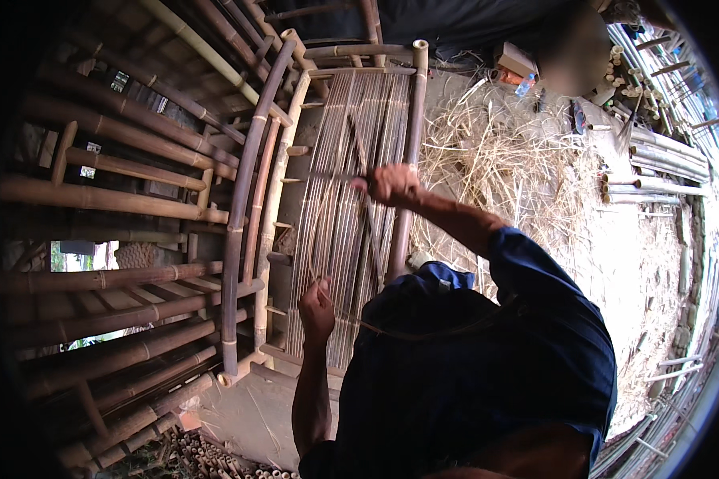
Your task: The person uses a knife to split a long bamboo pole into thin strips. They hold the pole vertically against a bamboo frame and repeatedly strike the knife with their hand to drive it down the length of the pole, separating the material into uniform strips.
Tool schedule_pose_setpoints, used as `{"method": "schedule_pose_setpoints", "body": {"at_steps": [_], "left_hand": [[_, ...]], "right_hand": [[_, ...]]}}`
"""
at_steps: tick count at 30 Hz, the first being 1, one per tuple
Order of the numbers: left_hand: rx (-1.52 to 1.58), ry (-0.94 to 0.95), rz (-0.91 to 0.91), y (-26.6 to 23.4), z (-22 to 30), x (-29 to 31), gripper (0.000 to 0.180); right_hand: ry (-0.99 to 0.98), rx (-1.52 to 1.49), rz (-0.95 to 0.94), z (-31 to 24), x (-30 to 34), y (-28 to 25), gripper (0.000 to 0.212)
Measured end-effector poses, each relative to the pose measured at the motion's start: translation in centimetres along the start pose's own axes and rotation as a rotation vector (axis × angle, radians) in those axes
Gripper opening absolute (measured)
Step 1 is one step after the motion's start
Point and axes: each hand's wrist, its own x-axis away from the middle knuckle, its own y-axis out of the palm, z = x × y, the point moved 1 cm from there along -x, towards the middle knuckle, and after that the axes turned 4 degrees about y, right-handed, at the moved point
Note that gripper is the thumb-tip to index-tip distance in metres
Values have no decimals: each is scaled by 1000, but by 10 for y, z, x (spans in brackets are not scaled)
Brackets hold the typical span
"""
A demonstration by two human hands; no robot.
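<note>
Below me lies a bamboo bench seat (351,112) of long, narrow slats set side by side in a pole frame. My right hand (393,185) is closed above the middle of the slats around a knife (335,175), whose dark thin blade points left and looks slightly blurred. Nearer to me on the left, my left hand (318,310) pinches a thin, pale bamboo strip (399,334). One length of that strip trails right across my dark blue clothing. The fingertips of the left hand are partly hidden.
Along the left stands the bench's bamboo pole backrest (244,207). Loose shavings (495,144) cover the floor at right, with a plastic bottle (525,85) beyond them. Bamboo poles (667,160) lie at far right; cut bamboo pieces (208,455) are heaped at lower left.
</note>
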Motion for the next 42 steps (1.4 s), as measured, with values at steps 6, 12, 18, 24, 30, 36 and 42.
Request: {"method": "schedule_pose_setpoints", "body": {"at_steps": [6,12,18,24,30,36,42], "left_hand": [[101,-60,-5,-18,19,25,31],[73,-84,18,-44,27,43,40],[57,-206,-32,-45,14,63,44],[69,-210,-85,-54,16,82,33],[271,-151,41,-68,-25,165,30],[305,-321,-118,-67,-25,142,31],[280,-276,-180,0,-52,37,40]], "right_hand": [[36,-172,-207,15,-15,-8,72],[-95,-39,-229,-1,6,-1,76],[-157,-142,-233,-7,-3,-25,75],[217,-81,-587,68,-46,-29,79],[546,90,-427,157,-76,-29,77],[633,-230,-336,187,-79,-57,84],[865,-974,-535,50,24,-1,60]]}}
